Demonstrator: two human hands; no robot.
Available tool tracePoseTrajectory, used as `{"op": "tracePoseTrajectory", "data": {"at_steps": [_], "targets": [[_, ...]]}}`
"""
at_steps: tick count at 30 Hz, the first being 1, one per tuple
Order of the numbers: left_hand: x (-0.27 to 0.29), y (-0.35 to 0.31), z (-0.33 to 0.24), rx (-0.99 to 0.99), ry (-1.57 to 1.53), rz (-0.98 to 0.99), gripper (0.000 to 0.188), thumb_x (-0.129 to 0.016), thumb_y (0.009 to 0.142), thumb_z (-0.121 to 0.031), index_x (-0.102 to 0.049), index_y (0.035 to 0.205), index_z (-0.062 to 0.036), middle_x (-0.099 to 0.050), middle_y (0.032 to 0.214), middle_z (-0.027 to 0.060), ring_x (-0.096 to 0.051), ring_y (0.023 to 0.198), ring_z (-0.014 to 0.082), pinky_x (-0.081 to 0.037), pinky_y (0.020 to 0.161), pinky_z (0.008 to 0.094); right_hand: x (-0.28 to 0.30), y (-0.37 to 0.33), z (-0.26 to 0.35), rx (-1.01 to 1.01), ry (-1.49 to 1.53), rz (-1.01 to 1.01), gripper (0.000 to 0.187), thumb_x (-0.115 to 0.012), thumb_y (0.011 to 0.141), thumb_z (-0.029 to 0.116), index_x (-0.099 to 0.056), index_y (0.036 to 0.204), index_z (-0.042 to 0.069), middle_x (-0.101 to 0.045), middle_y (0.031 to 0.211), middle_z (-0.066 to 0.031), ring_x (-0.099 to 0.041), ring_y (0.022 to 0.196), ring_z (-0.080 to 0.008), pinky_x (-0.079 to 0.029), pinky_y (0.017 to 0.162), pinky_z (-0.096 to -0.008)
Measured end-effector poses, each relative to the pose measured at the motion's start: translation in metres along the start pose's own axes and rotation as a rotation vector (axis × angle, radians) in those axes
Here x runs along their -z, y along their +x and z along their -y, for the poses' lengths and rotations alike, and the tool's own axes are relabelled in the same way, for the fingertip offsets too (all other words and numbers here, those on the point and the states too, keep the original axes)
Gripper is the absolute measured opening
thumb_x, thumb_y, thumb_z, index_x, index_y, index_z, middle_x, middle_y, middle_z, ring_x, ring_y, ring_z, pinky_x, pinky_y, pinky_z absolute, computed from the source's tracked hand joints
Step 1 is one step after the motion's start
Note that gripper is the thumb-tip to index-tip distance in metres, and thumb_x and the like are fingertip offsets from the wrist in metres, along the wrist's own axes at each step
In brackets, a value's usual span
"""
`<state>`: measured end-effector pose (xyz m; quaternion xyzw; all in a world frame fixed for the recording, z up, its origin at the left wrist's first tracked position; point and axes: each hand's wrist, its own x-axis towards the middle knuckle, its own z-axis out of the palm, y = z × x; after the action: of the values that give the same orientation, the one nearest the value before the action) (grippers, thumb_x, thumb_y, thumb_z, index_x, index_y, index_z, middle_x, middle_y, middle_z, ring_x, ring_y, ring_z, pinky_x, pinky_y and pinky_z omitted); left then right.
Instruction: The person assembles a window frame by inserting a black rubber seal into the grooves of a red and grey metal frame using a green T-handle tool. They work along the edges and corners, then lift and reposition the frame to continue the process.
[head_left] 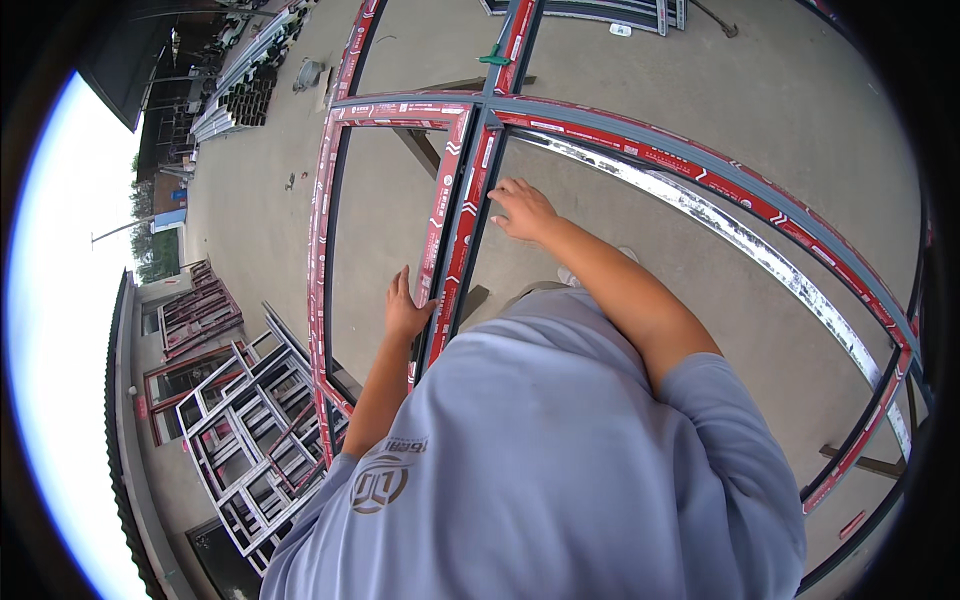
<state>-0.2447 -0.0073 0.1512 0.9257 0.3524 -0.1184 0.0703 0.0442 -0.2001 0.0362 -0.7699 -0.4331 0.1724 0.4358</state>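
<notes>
A grey-blue short-sleeved shirt (560,430) with a dark printed emblem on its chest fills the near foreground. Just ahead, the large rectangular window frame of grey metal profile with red printed film (660,155) lies raised off the floor, spreading across the person's front. The left hand (407,315) is half open, fingers loosely spread, its thumb side against the red-filmed long inner bar (465,225); it grips nothing that shows. The right hand (522,208), fingers loosely bent, is farther along the right edge of that bar; whether the fingertips touch cannot be told. White lettering and marks run along the red film. Below the frame's right-hand opening stretches a scuffed silver-white strip (690,195), and dark brown beams (418,150) cross underneath. Past the cross bar (485,100), a small green tool (493,57) sits on the frame. Farther off, pale gridded frames (250,440) lean together at left, and a stack of long pale profiles (235,110) lies on the concrete floor (260,190).
</notes>
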Motion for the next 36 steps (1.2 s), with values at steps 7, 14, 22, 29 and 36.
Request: {"op": "tracePoseTrajectory", "data": {"at_steps": [7, 14, 22, 29, 36], "targets": [[-0.009, 0.034, 0.017, 0.095, -0.022, 0.22, 0.122, -0.094, 0.074, -0.04, -0.024, 0.166, -0.0043, -0.041, 0.16, 0.0258, -0.044, 0.147, 0.0421, -0.042, 0.12, 0.0473, 0.012, 0.03, -0.005, -0.021, -0.044, -0.171, 0.052, -0.081, 0.085, 0.024, -0.066, 0.132, 0.008, -0.057, 0.135, -0.0108, -0.054, 0.128, -0.033, -0.049, 0.108, -0.0455], [-0.023, 0.063, 0.029, 0.078, -0.22, 0.412, 0.122, -0.096, 0.073, -0.041, -0.026, 0.163, 0.0027, -0.054, 0.152, 0.025, -0.058, 0.137, 0.0336, -0.049, 0.113, 0.0433, -0.014, 0.061, 0.002, -0.038, -0.105, -0.301, 0.054, -0.083, 0.084, 0.028, -0.069, 0.133, 0.011, -0.046, 0.154, -0.0148, -0.042, 0.143, -0.0353, -0.038, 0.119, -0.0477], [-0.01, 0.072, 0.013, 0.142, -0.157, 0.466, 0.099, -0.101, 0.066, -0.047, -0.052, 0.133, 0.0061, -0.071, 0.125, 0.0215, -0.07, 0.115, 0.0327, -0.056, 0.101, 0.0426, -0.044, 0.086, 0.009, -0.158, -0.058, -0.4, 0.045, -0.085, 0.079, 0.031, -0.077, 0.12, 0.015, -0.033, 0.169, -0.0144, -0.032, 0.152, -0.0395, -0.035, 0.121, -0.0518], [0.009, 0.069, 0.004, 0.163, -0.084, 0.448, 0.089, -0.1, 0.064, -0.048, -0.056, 0.122, 0.0039, -0.073, 0.116, 0.0221, -0.072, 0.108, 0.0348, -0.057, 0.095, 0.0437, -0.05, 0.1, 0.025, -0.298, -0.125, -0.427, 0.042, -0.086, 0.071, 0.026, -0.077, 0.11, 0.013, -0.033, 0.169, -0.013, -0.031, 0.153, -0.0415, -0.036, 0.119, -0.0523], [0.016, 0.068, 0.0, 0.166, -0.149, 0.444, 0.087, -0.099, 0.065, -0.046, -0.056, 0.123, 0.0025, -0.073, 0.116, 0.0214, -0.072, 0.108, 0.0344, -0.057, 0.094, 0.0433, -0.056, 0.107, 0.022, -0.28, -0.103, -0.502, 0.039, -0.086, 0.068, 0.021, -0.078, 0.105, 0.011, -0.035, 0.167, -0.0137, -0.033, 0.15, -0.0439, -0.035, 0.119, -0.0545]]}}
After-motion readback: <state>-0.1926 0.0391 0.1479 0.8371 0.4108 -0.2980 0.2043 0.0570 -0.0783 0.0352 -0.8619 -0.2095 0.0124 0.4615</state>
